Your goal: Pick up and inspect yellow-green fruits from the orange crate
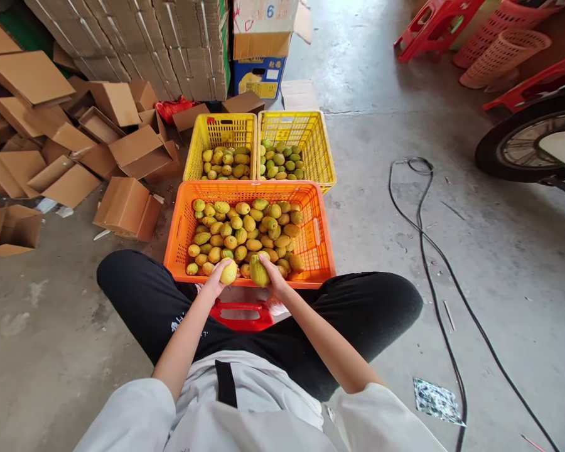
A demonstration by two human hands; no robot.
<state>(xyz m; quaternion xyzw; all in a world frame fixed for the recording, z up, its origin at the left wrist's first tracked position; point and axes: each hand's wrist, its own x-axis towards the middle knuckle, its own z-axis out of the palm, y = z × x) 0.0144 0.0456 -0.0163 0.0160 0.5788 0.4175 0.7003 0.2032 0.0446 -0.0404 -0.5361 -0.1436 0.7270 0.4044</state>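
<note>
My left hand is closed around a pale yellow, rounded fruit. Beside it, my right hand grips a larger yellow-green oval fruit. Both hands are over the near edge of an orange plastic crate, a short gap between the two fruits. Inside that crate lie many similar oval fruits, yellow to green; their exact kind I cannot tell. Behind it, touching side by side, stand a left yellow crate with yellowish fruits and a right yellow crate with greener ones.
Open cardboard boxes lie heaped at the left, below stacked flattened cardboard. A black cable loops over the floor at right, near a motorcycle wheel. A red stool part shows between my legs.
</note>
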